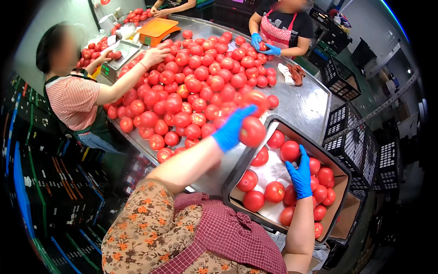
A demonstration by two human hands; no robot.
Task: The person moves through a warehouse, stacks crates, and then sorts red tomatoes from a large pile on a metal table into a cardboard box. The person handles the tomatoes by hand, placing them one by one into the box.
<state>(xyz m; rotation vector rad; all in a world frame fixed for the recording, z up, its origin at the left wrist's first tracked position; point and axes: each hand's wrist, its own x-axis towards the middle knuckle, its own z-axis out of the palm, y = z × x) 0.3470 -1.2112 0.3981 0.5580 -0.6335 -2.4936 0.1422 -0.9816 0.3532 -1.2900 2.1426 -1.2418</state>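
Observation:
My left hand (234, 128), in a blue glove, is raised between the steel table and the crate. It grips a large red tomato (252, 132), and a second, blurred tomato (256, 102) shows at its fingertips. My right hand (300, 174), also blue-gloved, reaches into a black plastic crate (236, 174) lined with brown cardboard and white sheeting. Its thumb and fingers are around one side of a tomato (290, 150). Several tomatoes (274, 191) lie spaced out on the white lining, with others crowded along the crate's right side.
A big heap of tomatoes (191, 85) covers much of the steel table (301, 102). One person (72, 99) reaches into it beside a scale (123, 51); another (277, 30) handles a tomato opposite. Crumpled cloths (292, 73), an orange scale (157, 29) and stacked black crates (352, 137) stand around.

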